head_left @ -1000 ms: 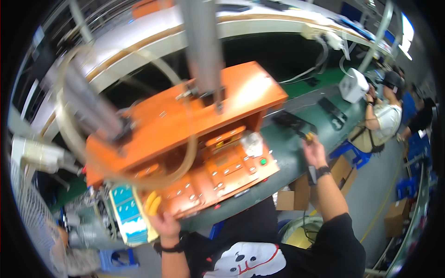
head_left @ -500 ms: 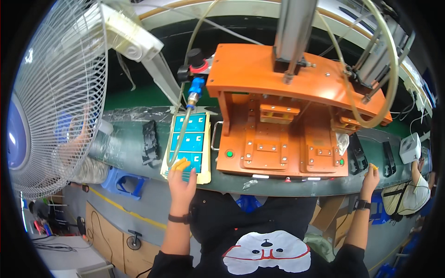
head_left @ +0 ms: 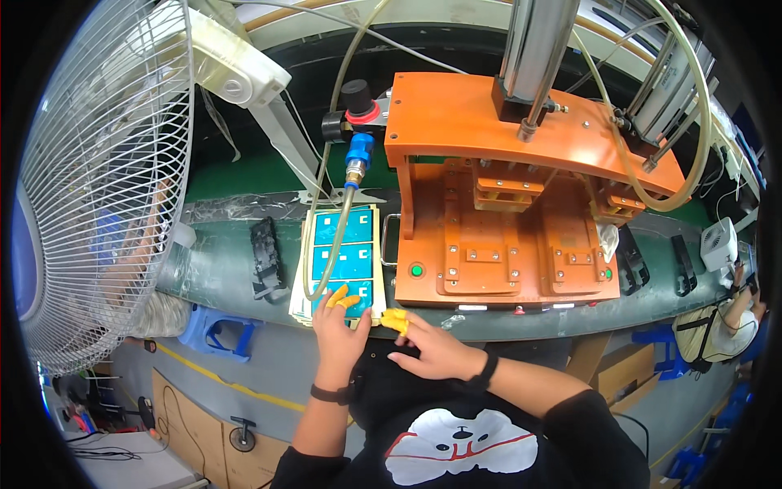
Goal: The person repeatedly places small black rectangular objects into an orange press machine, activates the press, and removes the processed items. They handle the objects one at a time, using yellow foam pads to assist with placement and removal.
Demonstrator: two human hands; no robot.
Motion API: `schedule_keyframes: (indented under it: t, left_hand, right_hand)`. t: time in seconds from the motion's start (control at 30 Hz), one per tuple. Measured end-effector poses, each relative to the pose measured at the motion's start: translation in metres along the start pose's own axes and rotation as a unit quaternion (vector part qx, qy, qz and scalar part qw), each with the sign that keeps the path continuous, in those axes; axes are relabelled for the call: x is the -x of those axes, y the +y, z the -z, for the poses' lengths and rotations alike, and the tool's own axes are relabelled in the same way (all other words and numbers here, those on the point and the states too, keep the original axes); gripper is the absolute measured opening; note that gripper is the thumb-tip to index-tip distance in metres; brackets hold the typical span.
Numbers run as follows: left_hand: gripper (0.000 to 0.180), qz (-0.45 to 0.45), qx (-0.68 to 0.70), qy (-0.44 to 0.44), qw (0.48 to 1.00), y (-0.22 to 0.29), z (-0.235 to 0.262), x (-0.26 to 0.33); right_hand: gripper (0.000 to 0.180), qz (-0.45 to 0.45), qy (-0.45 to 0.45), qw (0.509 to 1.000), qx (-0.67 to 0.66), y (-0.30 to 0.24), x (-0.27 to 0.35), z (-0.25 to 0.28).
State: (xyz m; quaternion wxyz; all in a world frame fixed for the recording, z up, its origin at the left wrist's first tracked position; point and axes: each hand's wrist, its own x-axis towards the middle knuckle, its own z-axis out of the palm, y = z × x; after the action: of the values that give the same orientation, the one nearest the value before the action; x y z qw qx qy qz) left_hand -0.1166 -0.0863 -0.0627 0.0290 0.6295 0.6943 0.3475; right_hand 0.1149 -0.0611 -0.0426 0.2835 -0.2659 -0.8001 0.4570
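A stack of pale yellow backing sheets (head_left: pixel 300 301) lies left of the orange press, its top bearing blue rectangular pieces (head_left: pixel 342 262) with small white cut-outs. At the stack's near end, my left hand (head_left: pixel 340 332) rests its fingers on the nearest blue piece, thumb spread apart. My right hand (head_left: pixel 432 349) reaches in from the right with fingers stretched out. Its fingertips are by the stack's near right corner; whether they touch it I cannot tell. Both hands wear yellow finger cots, and no object shows in either.
The orange press (head_left: pixel 481 289) with upright cylinders stands right of the stack. A clear hose (head_left: pixel 316 277) loops over the sheets from a blue fitting (head_left: pixel 358 151). Black molded parts (head_left: pixel 265 259) lie at both sides. A caged fan (head_left: pixel 122 179) stands at left. Another person sits far right.
My right hand has swung left from the black parts beyond the press to the sheet stack. My left hand remains at the stack's near end.
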Motion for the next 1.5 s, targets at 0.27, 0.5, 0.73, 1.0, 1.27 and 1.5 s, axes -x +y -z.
schedule_keyframes:
  t: [0.27,0.5,0.73,1.0,1.27,1.5]
  left_hand:
    - [0.022,0.146,0.098,-0.038,0.984,-0.053,0.047,-0.053]
    - [0.025,0.168,0.156,0.174,0.958,-0.177,0.154,-0.065]
    - [0.030,0.212,0.250,-0.124,0.936,-0.022,0.195,0.013]
    - [0.035,-0.015,0.303,-0.314,0.899,0.112,0.069,-0.061]
    - [0.027,-0.162,0.073,-0.196,0.964,0.172,-0.038,-0.183]
    - [0.029,-0.166,0.067,-0.187,0.966,0.125,-0.093,-0.231]
  right_hand:
    - [0.038,0.103,-0.048,0.988,0.101,0.046,-0.027,-0.019]
    - [0.028,0.149,-0.051,0.984,0.082,0.049,-0.024,-0.018]
    - [0.019,0.194,0.056,0.978,0.047,0.064,0.007,-0.017]
    - [0.025,0.057,-0.140,0.986,0.072,0.035,0.050,0.085]
    - [0.030,0.016,0.012,0.996,0.082,-0.011,0.133,0.167]
    - [0.019,-0.175,0.264,0.949,0.007,0.012,0.246,0.184]
